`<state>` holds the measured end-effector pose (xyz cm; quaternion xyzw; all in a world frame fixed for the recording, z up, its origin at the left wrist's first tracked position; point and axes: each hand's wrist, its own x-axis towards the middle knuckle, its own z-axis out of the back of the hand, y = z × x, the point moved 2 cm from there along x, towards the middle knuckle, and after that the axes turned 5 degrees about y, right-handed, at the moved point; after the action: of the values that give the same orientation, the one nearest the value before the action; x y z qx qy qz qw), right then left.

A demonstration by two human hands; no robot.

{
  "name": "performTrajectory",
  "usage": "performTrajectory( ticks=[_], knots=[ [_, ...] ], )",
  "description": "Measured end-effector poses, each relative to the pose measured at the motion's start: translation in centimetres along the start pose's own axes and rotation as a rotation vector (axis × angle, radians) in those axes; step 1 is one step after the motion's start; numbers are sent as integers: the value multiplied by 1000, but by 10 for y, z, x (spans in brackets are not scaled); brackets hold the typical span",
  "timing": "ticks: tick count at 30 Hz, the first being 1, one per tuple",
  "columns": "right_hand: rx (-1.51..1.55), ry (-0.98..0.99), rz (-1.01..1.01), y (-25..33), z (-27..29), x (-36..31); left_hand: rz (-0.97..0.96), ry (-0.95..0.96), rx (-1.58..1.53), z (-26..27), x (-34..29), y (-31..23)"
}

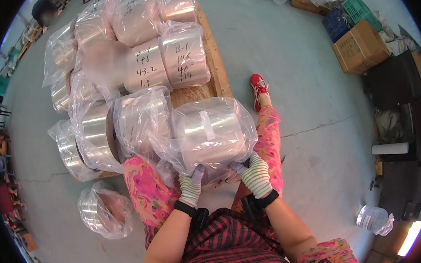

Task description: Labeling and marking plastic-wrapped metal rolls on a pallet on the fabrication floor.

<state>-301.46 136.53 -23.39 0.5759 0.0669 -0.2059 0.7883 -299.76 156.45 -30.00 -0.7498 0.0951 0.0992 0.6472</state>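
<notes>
A large roll of shiny clear film (211, 136), wrapped in a loose plastic bag, lies on its side in front of me at the near right of the stacked rolls. My left hand (191, 185), in a striped work glove, grips the bag at the roll's near left edge, thumb on top. At the near right edge my right hand (255, 175), gloved alike, holds it the same way. The fingers of both hands are mostly hidden under the roll. Touching it on the left is another bagged roll (141, 119).
Several more bagged rolls (184, 50) crowd a wooden pallet (213, 48). One bagged roll (91, 210) lies on the floor at the left. Off to the right are a cardboard box (361, 47), a teal crate (361, 11), a dark cabinet (395, 82) and a water jug (373, 219).
</notes>
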Motion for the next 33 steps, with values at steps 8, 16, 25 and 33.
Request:
performTrajectory(
  ticks=[8, 16, 25, 33],
  knots=[
    [25, -8, 72, -12, 2, -4, 6, -53, 950, -14, -28, -47],
    [254, 107, -53, -24, 17, -3, -761, 58, 1270, -76, 15, -162],
    [1178, 509, -309, -75, 23, 86, -616, 243, 1015, -54, 47, -105],
    [1425, 650, -508, -79, 1, 108, -596, 289, 961, -39, 48, -102]
  ],
)
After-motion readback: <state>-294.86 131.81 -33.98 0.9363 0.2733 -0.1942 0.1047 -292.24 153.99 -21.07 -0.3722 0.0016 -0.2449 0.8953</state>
